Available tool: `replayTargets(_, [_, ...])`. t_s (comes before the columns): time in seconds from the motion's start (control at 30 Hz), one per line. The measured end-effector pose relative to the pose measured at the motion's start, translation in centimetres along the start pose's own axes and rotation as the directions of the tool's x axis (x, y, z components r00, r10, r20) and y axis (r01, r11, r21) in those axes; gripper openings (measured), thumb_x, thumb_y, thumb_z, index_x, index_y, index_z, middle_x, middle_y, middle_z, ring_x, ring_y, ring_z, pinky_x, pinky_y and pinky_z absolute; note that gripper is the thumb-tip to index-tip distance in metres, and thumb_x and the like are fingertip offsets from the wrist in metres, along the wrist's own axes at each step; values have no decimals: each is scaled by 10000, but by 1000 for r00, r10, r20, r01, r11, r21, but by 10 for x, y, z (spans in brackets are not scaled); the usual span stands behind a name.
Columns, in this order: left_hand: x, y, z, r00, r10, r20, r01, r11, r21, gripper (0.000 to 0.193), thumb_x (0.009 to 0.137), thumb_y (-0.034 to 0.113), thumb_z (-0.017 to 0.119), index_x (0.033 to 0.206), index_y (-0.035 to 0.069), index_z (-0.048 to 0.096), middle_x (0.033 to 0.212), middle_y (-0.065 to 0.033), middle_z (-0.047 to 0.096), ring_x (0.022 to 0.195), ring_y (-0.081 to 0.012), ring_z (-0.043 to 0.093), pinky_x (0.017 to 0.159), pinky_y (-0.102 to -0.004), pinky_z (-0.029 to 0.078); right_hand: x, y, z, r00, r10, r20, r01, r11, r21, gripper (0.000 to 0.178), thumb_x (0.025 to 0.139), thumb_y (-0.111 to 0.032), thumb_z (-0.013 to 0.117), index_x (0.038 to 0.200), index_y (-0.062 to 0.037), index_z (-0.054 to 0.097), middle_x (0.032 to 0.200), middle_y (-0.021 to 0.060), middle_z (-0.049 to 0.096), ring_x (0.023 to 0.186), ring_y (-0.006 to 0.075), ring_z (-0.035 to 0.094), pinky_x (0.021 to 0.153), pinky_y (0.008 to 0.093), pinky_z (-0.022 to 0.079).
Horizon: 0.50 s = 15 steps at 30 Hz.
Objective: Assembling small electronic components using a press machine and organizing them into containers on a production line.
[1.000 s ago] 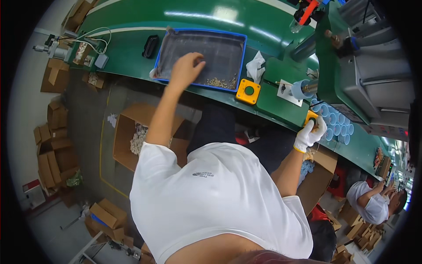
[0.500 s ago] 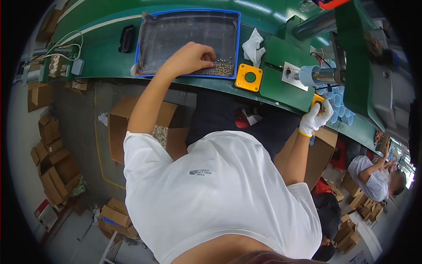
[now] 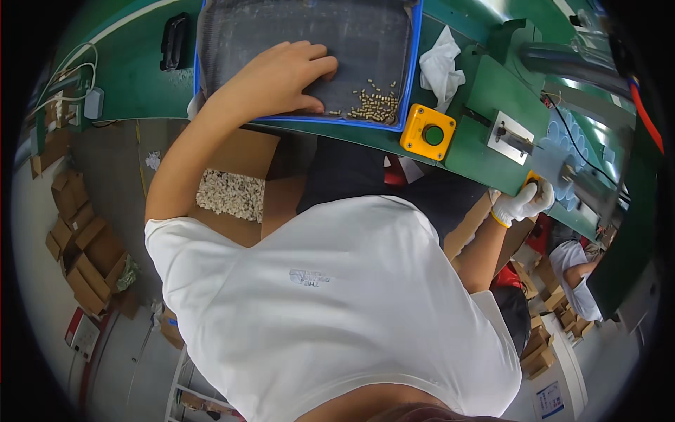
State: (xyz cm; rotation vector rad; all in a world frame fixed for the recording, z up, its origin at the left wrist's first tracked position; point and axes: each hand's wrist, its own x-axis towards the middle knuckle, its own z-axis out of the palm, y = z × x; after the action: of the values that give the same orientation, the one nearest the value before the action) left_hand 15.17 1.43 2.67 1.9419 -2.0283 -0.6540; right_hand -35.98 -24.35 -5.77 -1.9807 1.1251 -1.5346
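Observation:
My bare left hand [image 3: 292, 76] reaches over a blue-rimmed tray [image 3: 411, 70] with a dark lining. Its thumb and fingers are apart, and nothing shows between them. Just right of the thumb, many small brass-coloured metal pieces [image 3: 376, 107] lie scattered in the tray's near right corner. In a white glove with a yellow cuff, my right hand [image 3: 522, 204] curls around a yellow push-button box [image 3: 532, 177] at the bench edge; its fingertips are partly hidden. Nearby, a metal plate [image 3: 510, 138] with a small dark fixture sits on the green machine base [image 3: 485, 156].
Another yellow box with a green button [image 3: 433, 135] stands between tray and machine. A white cloth [image 3: 441, 67] lies behind it. Pale blue cups [image 3: 566, 130] crowd beyond the machine. A black holder [image 3: 174, 42] lies left of the tray. An open carton [image 3: 232, 197] of pale bits stands below the bench.
The whole view has shifted and come closer to the bench. My left hand has drawn leftward from the brass pieces, its fingers spreading. My right hand stays at its button box.

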Motion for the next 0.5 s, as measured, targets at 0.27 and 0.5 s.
replayTargets(0.27, [-6, 57, 28, 972, 158, -174, -163, 987, -11, 368, 886, 378, 849, 1033, 81, 690, 995, -80, 632, 947, -297, 644, 805, -419, 539, 0, 7, -3, 996, -67, -56, 60, 992, -107, 362, 1032, -338, 694, 1241, -47, 642, 1113, 58, 604, 1001, 202, 571, 949, 423, 484])
replayTargets(0.5, [-18, 63, 45, 878, 164, -449, -85, 978, 190, 161, 809, 169, 824, 929, 129, 724, 892, -5, 601, 774, -187, 630, 637, -334, 537, -2, 12, -4, 997, -26, -79, 20, 997, -75, 363, 1017, -348, 706, 1222, -56, 642, 1092, 55, 599, 1014, 203, 560, 958, 432, 479])
